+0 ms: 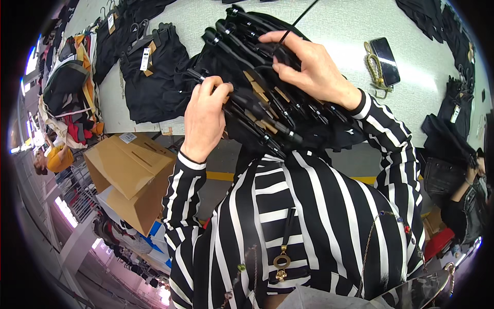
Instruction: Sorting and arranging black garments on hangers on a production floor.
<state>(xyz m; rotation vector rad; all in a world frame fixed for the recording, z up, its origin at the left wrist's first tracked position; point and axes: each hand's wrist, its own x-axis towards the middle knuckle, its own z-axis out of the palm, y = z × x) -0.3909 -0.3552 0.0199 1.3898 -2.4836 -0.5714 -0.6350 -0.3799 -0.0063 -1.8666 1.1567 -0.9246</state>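
Observation:
A thick bundle of black garments on black clip hangers (247, 83) lies at the table's near edge, against the striped shirt. My left hand (207, 112) grips hangers at the bundle's left side, its fingers curled over them. On the upper right of the bundle, my right hand (308, 67) has thumb and forefinger around a thin black cord or strap (299, 19) that rises from the hangers; its other fingers are partly hidden. Brown card tags (256, 85) show between the hangers. Left of the bundle lies a black garment (154, 89) with a hanger and a white label.
A smartphone (386, 61) with a beaded strap lies at right on the pale table (409, 100). An open cardboard box (131, 166) stands below the table's left edge. Coloured garments (73, 92) are piled far left. A co-worker (469, 193) is at far right, another person (58, 158) at far left.

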